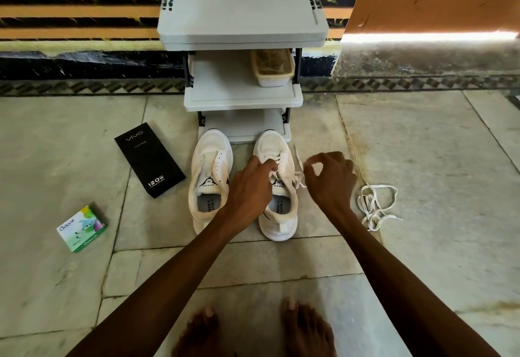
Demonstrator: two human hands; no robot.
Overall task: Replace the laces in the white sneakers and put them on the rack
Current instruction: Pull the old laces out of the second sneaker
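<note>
Two white sneakers stand side by side on the floor, toes toward the grey rack (243,97). The left sneaker (210,176) has bare eyelets with no lace. The right sneaker (277,188) still has a white lace (298,172) through it. My left hand (251,185) reaches over that shoe, fingertips on the lace at its eyelets. My right hand (330,181) is just right of the shoe, thumb and forefinger pinching the lace's free end. A loose white lace (375,204) lies in a heap on the floor further right.
A black phone box (149,159) lies left of the sneakers, and a small green and white box (82,228) sits further left. A beige container (272,67) stands on the rack's middle shelf. My bare feet (253,328) are at the bottom edge.
</note>
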